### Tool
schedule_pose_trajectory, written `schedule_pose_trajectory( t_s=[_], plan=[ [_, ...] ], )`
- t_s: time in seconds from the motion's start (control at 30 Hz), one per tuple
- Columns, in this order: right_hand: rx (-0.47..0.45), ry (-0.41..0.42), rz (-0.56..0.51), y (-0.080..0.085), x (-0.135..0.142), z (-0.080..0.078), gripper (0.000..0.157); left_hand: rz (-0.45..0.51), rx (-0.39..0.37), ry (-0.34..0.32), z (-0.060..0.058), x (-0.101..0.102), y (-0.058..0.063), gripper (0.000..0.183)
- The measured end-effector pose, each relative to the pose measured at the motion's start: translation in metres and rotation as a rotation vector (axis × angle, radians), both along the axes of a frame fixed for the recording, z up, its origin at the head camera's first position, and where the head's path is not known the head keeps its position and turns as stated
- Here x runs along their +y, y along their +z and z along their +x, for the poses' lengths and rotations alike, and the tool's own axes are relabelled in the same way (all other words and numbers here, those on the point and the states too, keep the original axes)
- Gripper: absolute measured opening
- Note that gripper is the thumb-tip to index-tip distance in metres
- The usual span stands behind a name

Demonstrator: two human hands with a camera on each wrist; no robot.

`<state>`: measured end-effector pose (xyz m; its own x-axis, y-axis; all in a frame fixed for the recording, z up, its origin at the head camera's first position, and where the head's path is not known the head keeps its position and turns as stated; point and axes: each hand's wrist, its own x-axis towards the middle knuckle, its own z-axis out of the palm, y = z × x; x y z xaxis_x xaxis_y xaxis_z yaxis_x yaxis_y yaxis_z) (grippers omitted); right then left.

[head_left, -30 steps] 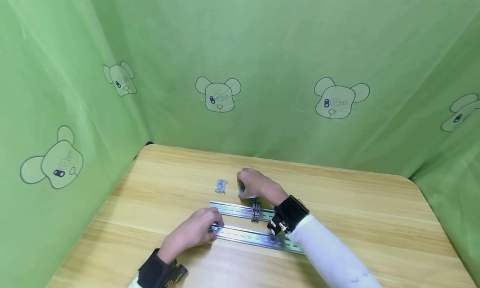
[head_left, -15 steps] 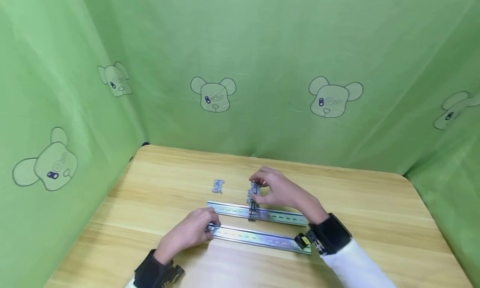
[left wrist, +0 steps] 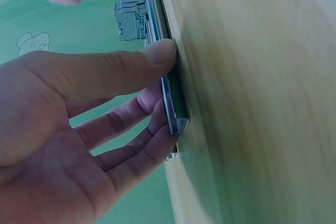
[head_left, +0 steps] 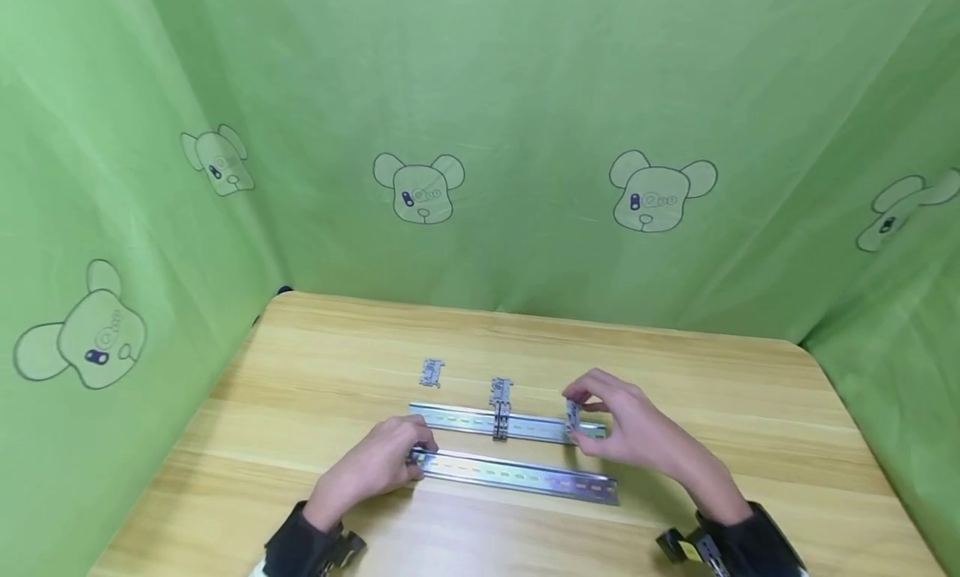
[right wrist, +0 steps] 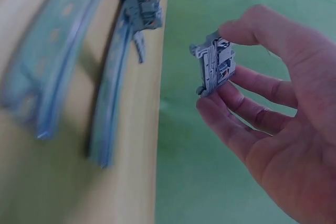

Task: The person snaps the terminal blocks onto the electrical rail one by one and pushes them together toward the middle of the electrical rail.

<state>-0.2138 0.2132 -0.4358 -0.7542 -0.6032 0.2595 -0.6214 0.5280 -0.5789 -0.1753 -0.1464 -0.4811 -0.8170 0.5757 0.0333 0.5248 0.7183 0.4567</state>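
Observation:
My left hand (head_left: pixel 378 460) grips the left end of the near slotted metal DIN rail (head_left: pixel 517 475). In the left wrist view its thumb lies on one side of the rail (left wrist: pixel 169 100), with the other fingers opposite. A grey terminal block (head_left: pixel 573 414) is pinched between the thumb and fingers of my right hand (head_left: pixel 637 431), over the right part of the far DIN rail (head_left: pixel 457 419). Dark-edged grey terminal blocks (head_left: pixel 501 423) sit side by side across the middle of that far rail. The right wrist view shows the held block (right wrist: pixel 214 67) upright, its slotted edge facing the rails.
One loose grey terminal block (head_left: pixel 501 388) lies right behind the blocks on the far rail. Another loose block (head_left: pixel 431 373) rests farther left on the wooden table (head_left: pixel 712 393). A green curtain (head_left: pixel 525 252) surrounds the table's back and sides.
From behind the far rail, my right hand has lifted a terminal block and carried it right, over that rail's right part. My left hand keeps its grip on the near rail.

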Motion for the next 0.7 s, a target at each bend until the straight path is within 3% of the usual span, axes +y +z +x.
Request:
schedule_pose_trajectory(
  t_s=[0.2, 0.43, 0.7],
  plan=[
    [0.012, -0.008, -0.076, -0.016, 0.022, 0.019, 0.051, -0.012, 0.007, -0.003, -0.001, -0.002, 0.0, 0.029],
    [0.014, -0.004, -0.113, -0.023, 0.04, 0.033, 0.055, -0.011, 0.003, -0.004, 0.0, -0.001, -0.001, 0.029],
    [-0.059, -0.048, -0.034, -0.032, 0.06, 0.045, 0.053, 0.005, 0.003, 0.002, -0.001, -0.001, -0.003, 0.029]
  ],
)
